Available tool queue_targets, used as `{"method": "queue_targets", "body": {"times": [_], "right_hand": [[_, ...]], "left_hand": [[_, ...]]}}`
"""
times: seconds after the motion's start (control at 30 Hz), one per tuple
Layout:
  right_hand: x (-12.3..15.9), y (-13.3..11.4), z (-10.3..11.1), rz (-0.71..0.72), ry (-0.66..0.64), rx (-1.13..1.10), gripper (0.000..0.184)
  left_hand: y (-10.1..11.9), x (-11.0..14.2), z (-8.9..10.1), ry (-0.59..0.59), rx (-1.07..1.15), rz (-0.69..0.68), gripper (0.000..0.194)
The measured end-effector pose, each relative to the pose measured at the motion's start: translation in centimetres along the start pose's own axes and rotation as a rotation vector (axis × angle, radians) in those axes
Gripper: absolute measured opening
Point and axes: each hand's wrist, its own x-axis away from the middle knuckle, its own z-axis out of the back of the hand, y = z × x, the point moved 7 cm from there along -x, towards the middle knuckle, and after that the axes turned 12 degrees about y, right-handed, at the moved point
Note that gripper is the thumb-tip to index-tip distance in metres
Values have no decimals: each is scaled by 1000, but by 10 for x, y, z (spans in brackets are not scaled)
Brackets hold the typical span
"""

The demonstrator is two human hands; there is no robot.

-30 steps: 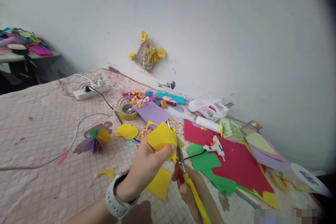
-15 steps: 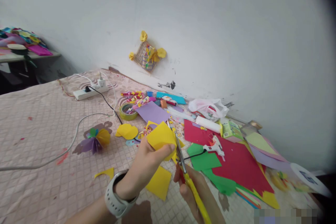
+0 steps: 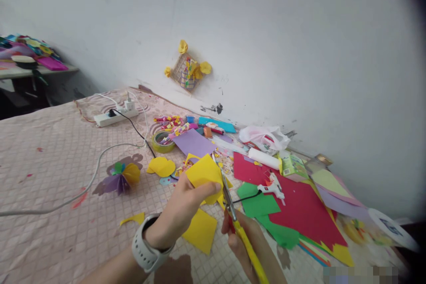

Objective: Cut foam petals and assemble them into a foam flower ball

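My left hand (image 3: 184, 204), with a white watch on the wrist, pinches a yellow paper sheet (image 3: 203, 173) with the thumb on top. In my right hand (image 3: 244, 239) are scissors (image 3: 245, 244) with yellow handles. Their blades lie along the right edge of the held sheet; whether they bite into it I cannot tell. Below my left hand, another yellow paper piece (image 3: 201, 230) lies on the tablecloth. Rounded yellow cutouts (image 3: 161, 167) rest to the left of the held sheet, and a curved yellow scrap (image 3: 133, 218) is near the watch.
A white glue gun (image 3: 273, 187) lies on red paper (image 3: 302, 208), beside green paper (image 3: 261, 202). To the left stand a folded paper flower (image 3: 121, 179) and a power strip (image 3: 115, 116) with trailing cables. Behind are a tape roll (image 3: 162, 141) and a plastic bag (image 3: 264, 137).
Very little differs. My left hand and wrist have shifted slightly left and down; the scissors stay at the sheet's right edge.
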Motion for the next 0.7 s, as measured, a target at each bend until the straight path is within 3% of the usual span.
{"method": "queue_targets", "body": {"times": [0.4,0.7], "right_hand": [[1,-2,3,1,31,12,65],[7,-10,12,63,151,122,60]], "left_hand": [[-1,-1,-1,-33,22,26,7],[0,-1,-1,-33,31,33,7]]}}
